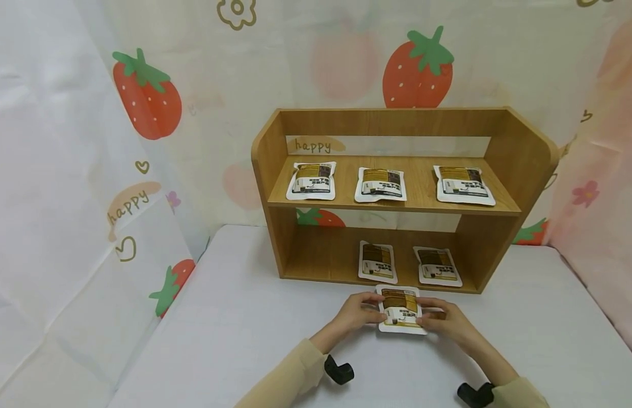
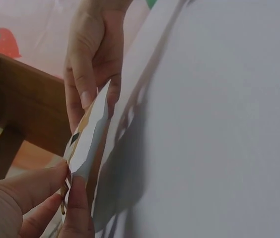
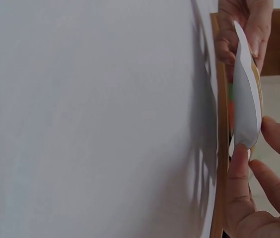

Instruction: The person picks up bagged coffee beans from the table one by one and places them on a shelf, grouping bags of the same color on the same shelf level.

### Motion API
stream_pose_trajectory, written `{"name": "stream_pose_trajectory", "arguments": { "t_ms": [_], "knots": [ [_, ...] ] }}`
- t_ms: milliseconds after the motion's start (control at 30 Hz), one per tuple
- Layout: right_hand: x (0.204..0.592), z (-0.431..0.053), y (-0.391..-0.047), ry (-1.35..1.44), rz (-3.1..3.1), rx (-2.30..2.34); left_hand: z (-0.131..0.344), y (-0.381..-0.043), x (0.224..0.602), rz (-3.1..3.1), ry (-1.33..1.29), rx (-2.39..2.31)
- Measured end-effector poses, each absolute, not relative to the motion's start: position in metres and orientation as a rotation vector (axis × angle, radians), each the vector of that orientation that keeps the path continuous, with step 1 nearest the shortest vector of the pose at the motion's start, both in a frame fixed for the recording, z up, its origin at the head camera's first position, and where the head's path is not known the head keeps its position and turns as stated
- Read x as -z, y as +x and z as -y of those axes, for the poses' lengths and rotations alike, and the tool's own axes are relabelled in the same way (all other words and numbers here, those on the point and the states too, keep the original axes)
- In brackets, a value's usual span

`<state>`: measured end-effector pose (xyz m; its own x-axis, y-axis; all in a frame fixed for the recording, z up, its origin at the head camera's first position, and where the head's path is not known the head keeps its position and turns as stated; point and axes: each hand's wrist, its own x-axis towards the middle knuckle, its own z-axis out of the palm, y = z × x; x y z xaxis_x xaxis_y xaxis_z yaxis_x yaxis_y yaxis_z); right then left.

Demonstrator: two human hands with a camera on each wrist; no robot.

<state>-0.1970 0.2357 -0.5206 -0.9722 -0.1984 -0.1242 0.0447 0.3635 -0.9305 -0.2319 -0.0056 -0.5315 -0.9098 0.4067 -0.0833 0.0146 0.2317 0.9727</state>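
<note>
A white food pouch with a brown and gold printed front [image 1: 400, 309] is held just above the white table, in front of a small wooden shelf [image 1: 341, 205]. My left hand [image 1: 358, 313] pinches its left edge between thumb and fingers. On the opposite edge, my right hand [image 1: 445, 320] pinches it the same way. Both wrist views show the pouch [image 2: 91, 131] nearly edge-on, with its plain pale back towards the table and a shadow beneath. In the right wrist view, the right hand's fingertips grip the near end of the pouch [image 3: 246, 99].
Similar pouches lie on the shelf: three on the upper board, including a left one [image 1: 311, 181], and two on the lower board, a middle one [image 1: 377, 262] and a right one [image 1: 437, 266]. Strawberry-printed cloth [image 1: 204, 85] hangs behind. The white tabletop [image 1: 219, 340] spreads around both arms.
</note>
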Motion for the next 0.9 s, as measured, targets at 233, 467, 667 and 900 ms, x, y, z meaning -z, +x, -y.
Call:
{"name": "stream_pose_trajectory", "arguments": {
  "t_ms": [233,467,667,900],
  "knots": [
    [0.523,-0.225,-0.198,-0.187,-2.409,1.684,0.017,-0.231,0.532,-2.168,0.415,-1.760],
    [0.529,-0.215,-0.204,-0.200,-2.425,1.693,0.030,-0.231,0.532,-2.212,0.428,-1.745],
    [0.530,-0.204,-0.206,-0.189,-2.451,1.697,0.039,-0.227,0.525,-2.219,0.442,-1.764],
    [0.529,-0.194,-0.208,-0.240,-2.426,1.753,0.051,-0.214,0.500,-2.245,0.443,-1.755]
  ]
}}
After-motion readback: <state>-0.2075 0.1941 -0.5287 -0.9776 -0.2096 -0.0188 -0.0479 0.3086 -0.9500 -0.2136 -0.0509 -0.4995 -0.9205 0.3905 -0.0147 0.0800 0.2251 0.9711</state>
